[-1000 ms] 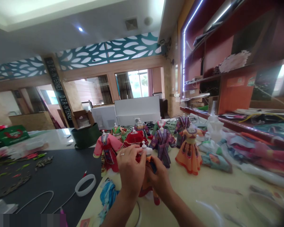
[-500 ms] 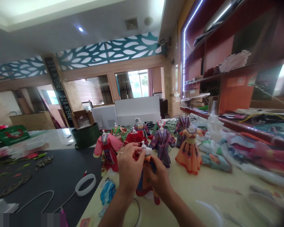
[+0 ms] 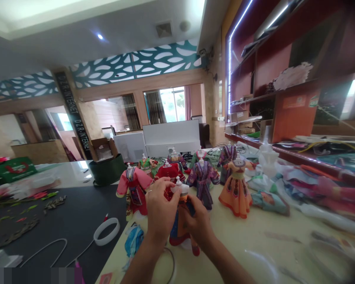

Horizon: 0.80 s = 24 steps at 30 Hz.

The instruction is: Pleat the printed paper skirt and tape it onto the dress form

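A small white mannequin (image 3: 182,189) wears an orange and blue doll garment (image 3: 180,227) with a dark red hem. It stands upright between my hands. My left hand (image 3: 162,205) pinches at its white upper body, near the shoulder. My right hand (image 3: 198,217) is closed round the other side of the garment, at the waist. Just behind stand a red doll dress (image 3: 169,173) and a purple patterned robe (image 3: 203,181). To the left is a pink doll robe (image 3: 133,187); to the right, an orange doll dress (image 3: 236,189).
Blue cloth (image 3: 134,240) lies left of my left forearm. A white ring (image 3: 106,231) and cables lie on the dark surface (image 3: 77,209). Bagged clothes (image 3: 270,201) and a white mannequin (image 3: 268,157) are at the right. A green round container (image 3: 106,170) stands at the back left.
My left fingers have shifted slightly at the mannequin's shoulder, and more of its white upper body shows. My right hand keeps its hold on the garment.
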Motion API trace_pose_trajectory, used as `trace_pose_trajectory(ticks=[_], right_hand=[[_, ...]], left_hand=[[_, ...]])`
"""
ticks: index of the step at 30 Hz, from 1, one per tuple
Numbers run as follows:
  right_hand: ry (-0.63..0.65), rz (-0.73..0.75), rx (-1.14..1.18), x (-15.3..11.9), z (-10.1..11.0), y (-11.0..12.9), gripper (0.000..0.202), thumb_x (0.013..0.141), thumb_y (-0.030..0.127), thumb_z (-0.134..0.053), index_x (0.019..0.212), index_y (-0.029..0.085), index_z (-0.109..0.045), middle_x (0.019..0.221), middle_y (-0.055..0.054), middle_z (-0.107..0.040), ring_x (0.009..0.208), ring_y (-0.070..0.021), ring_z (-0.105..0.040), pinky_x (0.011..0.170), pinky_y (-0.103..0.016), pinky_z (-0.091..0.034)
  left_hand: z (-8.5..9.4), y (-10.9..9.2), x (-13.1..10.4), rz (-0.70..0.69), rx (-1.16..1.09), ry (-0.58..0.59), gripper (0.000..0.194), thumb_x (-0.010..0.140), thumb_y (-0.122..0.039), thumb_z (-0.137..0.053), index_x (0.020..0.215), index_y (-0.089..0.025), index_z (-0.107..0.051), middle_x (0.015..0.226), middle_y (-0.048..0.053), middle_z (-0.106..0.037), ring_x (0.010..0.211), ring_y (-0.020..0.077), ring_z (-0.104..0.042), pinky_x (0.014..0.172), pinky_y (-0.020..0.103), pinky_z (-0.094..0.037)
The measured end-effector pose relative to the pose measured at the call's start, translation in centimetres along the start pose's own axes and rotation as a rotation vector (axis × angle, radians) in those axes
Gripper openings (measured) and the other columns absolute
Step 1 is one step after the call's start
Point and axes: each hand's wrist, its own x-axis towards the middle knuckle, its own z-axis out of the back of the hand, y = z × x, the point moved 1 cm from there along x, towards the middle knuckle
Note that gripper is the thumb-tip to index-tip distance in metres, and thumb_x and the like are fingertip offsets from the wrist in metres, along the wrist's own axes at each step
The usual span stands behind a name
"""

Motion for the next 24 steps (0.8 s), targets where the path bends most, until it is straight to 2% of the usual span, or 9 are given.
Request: trace_pose_trajectory(ticks=[24], right_hand=[[-0.036, 0.008, -0.005, -0.05, -0.04, 0.07, 0.025, 0.076, 0.026, -0.052, 0.097, 0.017, -0.063, 0.093, -0.008, -0.064, 0.087, -0.0238, -0.057, 0.079, -0.033, -0.043]], left_hand=[[-0.18, 0.05, -0.26, -0.065, 0.049, 0.011, 0.005, 0.076, -0.020, -0.061, 0.072, -0.020, -0.061, 0.097, 0.007, -0.064, 0.096, 0.0242, -0.058, 0.090, 0.043, -0.042]])
